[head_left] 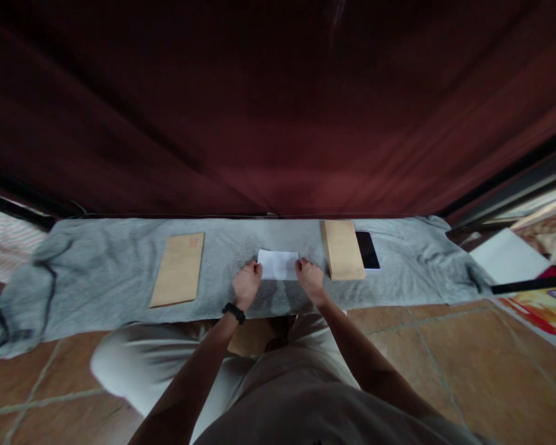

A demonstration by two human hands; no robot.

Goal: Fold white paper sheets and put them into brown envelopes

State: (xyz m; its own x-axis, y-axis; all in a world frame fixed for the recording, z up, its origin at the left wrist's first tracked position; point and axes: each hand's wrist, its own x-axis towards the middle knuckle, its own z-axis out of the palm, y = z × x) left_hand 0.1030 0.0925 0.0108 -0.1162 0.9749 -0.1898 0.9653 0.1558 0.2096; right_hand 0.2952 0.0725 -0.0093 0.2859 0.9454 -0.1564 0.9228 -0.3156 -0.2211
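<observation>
A small folded white paper (278,264) lies on a grey cloth (102,253) spread over the floor. My left hand (246,284), with a black watch on its wrist, has its fingers curled onto the paper's left edge. My right hand (309,277) is curled onto the paper's right edge. A brown envelope (178,269) lies to the left of my hands. A stack of brown envelopes (341,250) lies to the right, with a dark phone (367,250) beside it.
A dark red curtain (278,105) hangs just behind the cloth. The floor is brown tile (445,346). A white sheet (507,254) and colourful printed material (544,306) lie at the right. My knees are folded under me.
</observation>
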